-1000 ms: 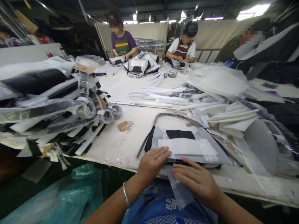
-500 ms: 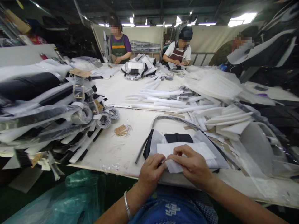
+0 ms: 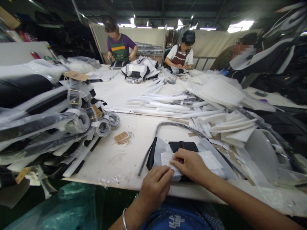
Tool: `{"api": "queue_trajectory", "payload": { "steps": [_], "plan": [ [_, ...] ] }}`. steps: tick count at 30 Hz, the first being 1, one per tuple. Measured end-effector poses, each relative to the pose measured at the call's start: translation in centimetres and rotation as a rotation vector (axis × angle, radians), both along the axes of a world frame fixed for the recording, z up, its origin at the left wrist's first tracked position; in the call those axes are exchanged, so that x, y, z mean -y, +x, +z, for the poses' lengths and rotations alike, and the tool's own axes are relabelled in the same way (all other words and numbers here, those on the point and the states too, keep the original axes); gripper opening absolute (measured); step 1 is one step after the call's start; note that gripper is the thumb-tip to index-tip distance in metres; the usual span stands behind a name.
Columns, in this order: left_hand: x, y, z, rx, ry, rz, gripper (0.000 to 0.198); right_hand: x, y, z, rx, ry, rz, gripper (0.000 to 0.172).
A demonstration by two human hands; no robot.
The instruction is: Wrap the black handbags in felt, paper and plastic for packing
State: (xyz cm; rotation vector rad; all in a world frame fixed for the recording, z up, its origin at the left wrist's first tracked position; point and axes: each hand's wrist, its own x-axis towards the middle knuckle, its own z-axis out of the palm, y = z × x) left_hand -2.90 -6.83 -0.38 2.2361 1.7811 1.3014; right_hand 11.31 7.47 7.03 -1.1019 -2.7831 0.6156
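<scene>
A black bag [image 3: 183,146] lies near the table's front edge, partly covered by translucent wrapping, its wrapped handle arching behind it. White sheet material [image 3: 211,159] lies across its front. My right hand [image 3: 189,164] is over this white material, fingers pinched together at its left part; what sits between the fingertips is too small to make out. My left hand [image 3: 157,182] is at the bag's lower left edge, fingers bent and close together beside the sheet, and whatever they grip is hidden.
Wrapped black bags and coiled straps [image 3: 104,126] are heaped at the left. Brown tags [image 3: 121,136] lie left of the bag. White foam strips and sheets [image 3: 216,88] spread behind and right. Three people are across the table [image 3: 107,91].
My left hand has dropped slightly and its fingers have come away from my right fingertips. The white flap at the front has been folded upward. The far-left person's arms have moved apart.
</scene>
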Motion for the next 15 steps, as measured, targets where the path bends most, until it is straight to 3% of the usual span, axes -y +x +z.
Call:
{"api": "queue_trajectory", "payload": {
  "steps": [5,7,11,15],
  "plan": [
    [0.4,0.0,0.7,-0.163,-0.051,-0.045,0.054,-0.7,-0.6,-0.1,0.046,-0.017,-0.009,0.011],
    [0.5,0.3,1.0,-0.219,-0.095,-0.047,0.057,-1.2,-0.9,-0.2,0.043,-0.025,-0.009,0.017],
    [0.3,1.0,1.6,-0.265,-0.135,-0.012,0.053,-2.1,-1.8,-0.5,0.032,-0.022,-0.031,0.023],
    [-0.1,1.2,1.8,-0.302,-0.052,0.048,0.048,-1.9,-1.9,-0.5,-0.046,-0.014,-0.076,0.022]
  ]
}}
